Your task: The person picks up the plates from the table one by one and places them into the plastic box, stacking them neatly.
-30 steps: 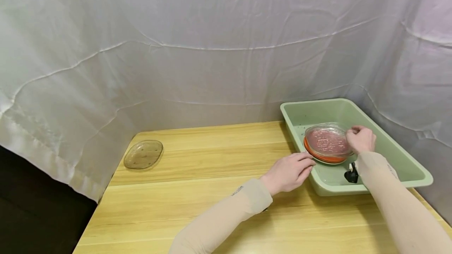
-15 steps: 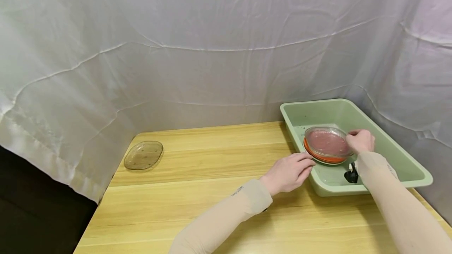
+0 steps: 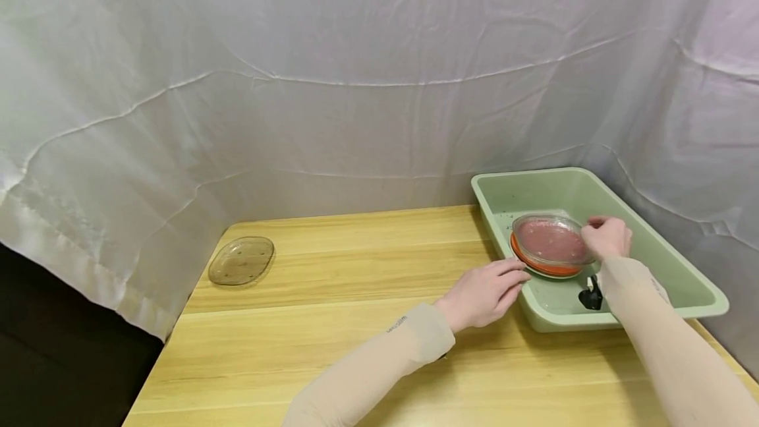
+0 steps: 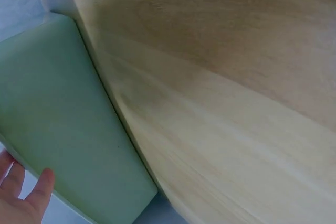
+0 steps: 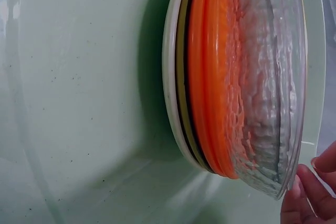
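Observation:
In the right part of the head view, a clear glass plate (image 3: 551, 240) tops a stack in the green basin (image 3: 664, 269). My right hand (image 3: 607, 239) pinches its right rim; in the right wrist view the fingers (image 5: 310, 192) are right at the edge. Beneath the glass lie an orange plate (image 5: 210, 87), an olive plate (image 5: 182, 77) and a white plate (image 5: 170, 77). My left hand (image 3: 483, 292) rests at the basin's left rim, fingers extended over it. In the left wrist view its thumb overlaps the outer wall.
Another clear glass plate (image 3: 242, 261) lies at the left end of the wooden table (image 3: 356, 269). Inside the basin, near its front wall, is a small black object (image 3: 590, 295). A grey curtain (image 3: 367, 117) hangs behind the table and at both sides.
The many bright streaks on the glass plate have given way to a smoother surface, and the plate sits minutely lower. Both hands keep nearly the same places.

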A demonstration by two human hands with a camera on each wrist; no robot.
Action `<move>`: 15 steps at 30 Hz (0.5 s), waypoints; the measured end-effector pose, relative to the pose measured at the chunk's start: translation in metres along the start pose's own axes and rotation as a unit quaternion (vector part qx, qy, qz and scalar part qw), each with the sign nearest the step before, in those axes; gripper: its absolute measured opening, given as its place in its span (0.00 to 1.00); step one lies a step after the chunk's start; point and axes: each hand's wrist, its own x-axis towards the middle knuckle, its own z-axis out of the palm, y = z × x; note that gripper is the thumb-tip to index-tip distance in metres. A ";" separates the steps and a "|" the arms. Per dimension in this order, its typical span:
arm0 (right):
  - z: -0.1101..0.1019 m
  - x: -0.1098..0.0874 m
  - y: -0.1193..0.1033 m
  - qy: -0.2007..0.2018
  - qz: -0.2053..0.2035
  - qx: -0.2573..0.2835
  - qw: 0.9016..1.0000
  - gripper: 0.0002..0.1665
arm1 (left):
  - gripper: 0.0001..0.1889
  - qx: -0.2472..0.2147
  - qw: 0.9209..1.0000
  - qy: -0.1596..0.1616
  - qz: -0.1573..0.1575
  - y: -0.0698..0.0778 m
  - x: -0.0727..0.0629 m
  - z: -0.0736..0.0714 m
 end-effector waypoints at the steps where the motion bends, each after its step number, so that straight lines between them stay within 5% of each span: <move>1: 0.000 0.001 -0.001 0.009 -0.003 0.003 1.000 0.32 | 0.19 -0.002 1.000 -0.002 0.000 0.000 0.000 0.000; 8: 0.004 0.000 -0.005 0.089 -0.034 0.023 0.995 0.24 | 0.21 -0.011 1.000 -0.021 -0.005 -0.001 -0.002 -0.002; 15: 0.004 -0.003 -0.010 0.102 -0.029 0.057 0.993 0.22 | 0.22 -0.042 0.998 -0.037 -0.016 -0.005 -0.006 -0.003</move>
